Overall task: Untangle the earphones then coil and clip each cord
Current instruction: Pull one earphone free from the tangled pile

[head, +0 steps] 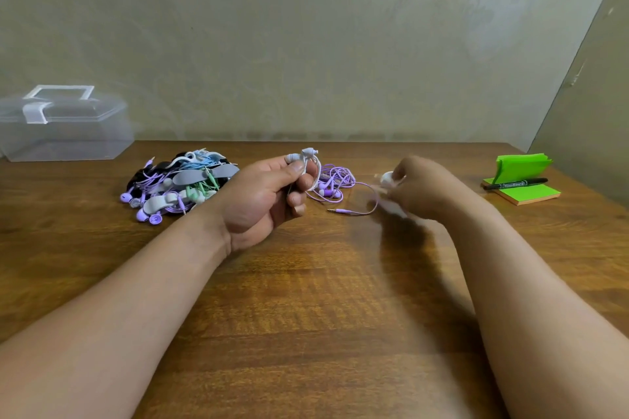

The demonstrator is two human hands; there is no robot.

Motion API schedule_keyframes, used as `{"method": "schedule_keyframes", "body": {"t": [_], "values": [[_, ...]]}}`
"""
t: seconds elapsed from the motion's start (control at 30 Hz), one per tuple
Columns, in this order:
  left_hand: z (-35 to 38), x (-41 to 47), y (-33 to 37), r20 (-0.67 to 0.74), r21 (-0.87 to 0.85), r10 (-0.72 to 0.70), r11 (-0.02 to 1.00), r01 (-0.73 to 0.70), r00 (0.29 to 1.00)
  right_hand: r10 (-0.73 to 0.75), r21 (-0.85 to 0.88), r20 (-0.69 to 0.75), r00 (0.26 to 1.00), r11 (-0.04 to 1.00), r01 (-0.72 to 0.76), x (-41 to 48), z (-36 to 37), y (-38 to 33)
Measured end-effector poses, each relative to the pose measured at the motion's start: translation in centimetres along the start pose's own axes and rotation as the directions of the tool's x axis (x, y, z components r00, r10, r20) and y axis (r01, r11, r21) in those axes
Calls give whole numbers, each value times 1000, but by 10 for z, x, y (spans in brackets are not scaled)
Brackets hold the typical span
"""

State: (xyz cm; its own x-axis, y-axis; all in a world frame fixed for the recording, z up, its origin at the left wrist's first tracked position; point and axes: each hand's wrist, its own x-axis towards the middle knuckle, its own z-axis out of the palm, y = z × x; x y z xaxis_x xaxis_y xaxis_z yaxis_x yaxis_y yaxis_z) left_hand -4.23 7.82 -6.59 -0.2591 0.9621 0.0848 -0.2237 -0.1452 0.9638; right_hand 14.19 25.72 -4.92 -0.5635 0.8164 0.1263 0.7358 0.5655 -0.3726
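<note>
Earphones [309, 156], white ones, are coiled in my left hand [262, 201], pinched tight above the table [306, 299]. My right hand [422, 187] is blurry and pinches a small white piece [387, 177]. Purple earphones [335, 187] lie between my hands. A pile of clipped earphones [177, 184] sits to the left.

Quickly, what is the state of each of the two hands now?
Left hand: grips the coiled white earphones.
Right hand: pinches a white thing, too blurred to name.

wall [272, 44]: beige, floral pattern | table [306, 316]: brown wood
</note>
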Motion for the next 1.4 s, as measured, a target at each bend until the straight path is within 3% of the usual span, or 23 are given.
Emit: {"method": "schedule_keyframes", "body": {"t": [0.07,0.13,0.17,0.2,0.27,0.33,0.5,0.97,1.17,1.3,1.4], "values": [[0,-1,2,31,-87,-3,996,5,1000,14,404,-64,998,914,13,-4,-10,-3],[1,-2,5,36,-142,15,990,-10,999,-38,826,22,999,564,3,-12,-19,-18],[1,-2,7,32,-153,29,988,-24,999,-118,927,91,989,373,-41,-16,-18,-28],[2,-2,9,27,-154,44,987,-39,999,-209,962,151,966,254,-96,-20,-15,-39],[2,-1,11,13,-142,69,988,-66,998,-343,958,257,904,212,-192,-29,-3,-60],[1,0,11,-20,-121,94,988,-96,995,-362,948,303,882,206,-242,-36,8,-74],[4,-1,13,-130,-84,138,985,-150,982,-337,925,370,866,50,-375,-42,13,-80],[5,-3,10,-140,131,235,967,-217,962,-344,923,372,862,38,-383,-41,15,-79],[16,-2,4,-166,299,289,926,-231,943,-312,959,281,907,127,-253,-38,20,-79],[19,1,2,-132,375,310,895,-242,942,-245,943,117,962,331,-31,-44,25,-84],[21,0,0,-94,382,308,889,-252,947,-244,933,122,962,359,-28,-46,20,-82]]}}
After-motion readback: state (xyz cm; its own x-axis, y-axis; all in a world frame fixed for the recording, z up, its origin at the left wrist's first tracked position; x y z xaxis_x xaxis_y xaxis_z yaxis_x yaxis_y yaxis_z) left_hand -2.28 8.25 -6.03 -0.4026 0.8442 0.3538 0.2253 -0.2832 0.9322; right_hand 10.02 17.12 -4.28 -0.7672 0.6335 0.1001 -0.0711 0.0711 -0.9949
